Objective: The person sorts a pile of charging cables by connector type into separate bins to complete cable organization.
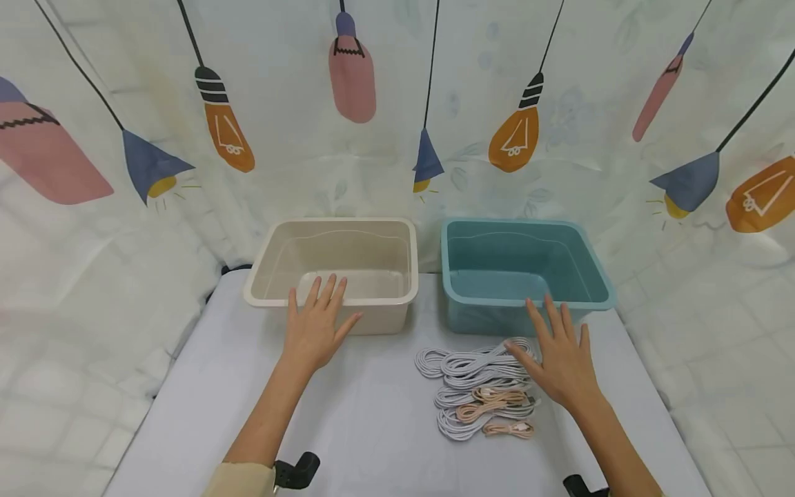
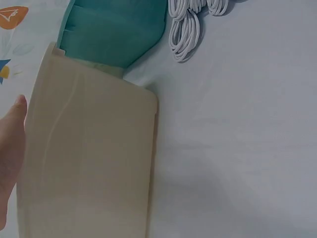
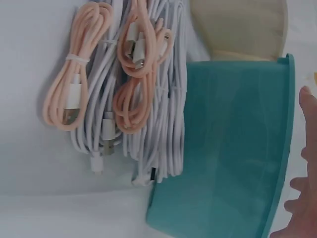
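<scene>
My left hand [image 1: 313,330] is spread with straight fingers over the front rim of a beige plastic bin [image 1: 379,319]; whether it touches the rim I cannot tell. Fingers splayed, my right hand [image 1: 562,359] hovers by the front of a teal bin [image 1: 484,317]. Just left of that hand lies a pile of coiled white cables [image 1: 462,369] with USB plugs. On top of them and at their near side are pink cables [image 3: 74,94], bundled and tied. Both hands hold nothing. The left wrist view shows only part of the left hand beside the beige bin.
Both bins stand side by side at the back of a white-covered table [image 1: 360,428]. Behind and around hangs a pale curtain [image 1: 385,172] printed with lamps and bulbs. Black wrist mounts [image 1: 298,471] sit on the forearms.
</scene>
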{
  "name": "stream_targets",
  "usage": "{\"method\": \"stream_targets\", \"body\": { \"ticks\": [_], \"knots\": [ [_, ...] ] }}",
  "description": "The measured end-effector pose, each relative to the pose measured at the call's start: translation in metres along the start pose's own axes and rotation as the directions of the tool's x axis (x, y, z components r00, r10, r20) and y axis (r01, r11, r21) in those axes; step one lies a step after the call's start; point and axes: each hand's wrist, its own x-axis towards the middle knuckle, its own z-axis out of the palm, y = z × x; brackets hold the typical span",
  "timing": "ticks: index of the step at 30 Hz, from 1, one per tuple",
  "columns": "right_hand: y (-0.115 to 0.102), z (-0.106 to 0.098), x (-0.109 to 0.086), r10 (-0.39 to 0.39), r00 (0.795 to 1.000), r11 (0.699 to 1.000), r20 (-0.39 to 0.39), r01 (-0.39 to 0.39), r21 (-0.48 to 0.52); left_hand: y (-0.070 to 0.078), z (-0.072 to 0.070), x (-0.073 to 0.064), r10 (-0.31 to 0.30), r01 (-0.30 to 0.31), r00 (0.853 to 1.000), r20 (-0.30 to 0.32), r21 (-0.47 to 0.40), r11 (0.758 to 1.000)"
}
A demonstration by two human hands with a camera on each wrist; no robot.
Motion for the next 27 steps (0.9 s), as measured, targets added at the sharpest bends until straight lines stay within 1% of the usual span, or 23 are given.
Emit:
{"method": "stream_targets", "body": {
  "ticks": [9, 12, 15, 19, 21, 25, 27],
  "knots": [
    [0.005, 0.01, -0.016, -0.035, 0.999, 0.999, -0.031, 0.034, -0.016, -0.005, 0.003, 0.001, 0.006, -0.006, 0.999, -0.041, 0.001, 1.0],
    [0.006, 0.014, -0.02, -0.065, 0.996, 0.998, -0.068, 0.063, -0.028, -0.007, 0.006, 0.001, 0.008, -0.008, 0.998, -0.057, -0.015, 1.0],
    [0.006, 0.019, -0.025, -0.101, 0.99, 0.994, -0.102, 0.098, -0.041, -0.009, 0.008, 0.001, 0.017, -0.019, 0.996, -0.087, -0.025, 1.0],
    [0.008, 0.028, -0.032, -0.136, 0.984, 0.991, -0.118, 0.133, -0.031, -0.011, 0.01, 0.001, 0.029, -0.033, 0.992, -0.126, -0.029, 0.999],
    [0.009, 0.032, -0.036, -0.136, 0.985, 0.991, -0.103, 0.135, -0.013, -0.013, 0.011, 0.0, 0.032, -0.037, 0.99, -0.14, -0.031, 0.999],
    [0.008, 0.037, -0.043, -0.093, 0.996, 0.995, -0.015, 0.093, 0.028, -0.016, 0.013, -0.001, 0.032, -0.037, 0.988, -0.152, -0.035, 0.999],
    [0.008, 0.039, -0.047, -0.069, 0.997, 0.997, 0.028, 0.068, 0.03, -0.017, 0.013, -0.001, 0.033, -0.04, 0.987, -0.154, -0.04, 0.998]
  ]
}}
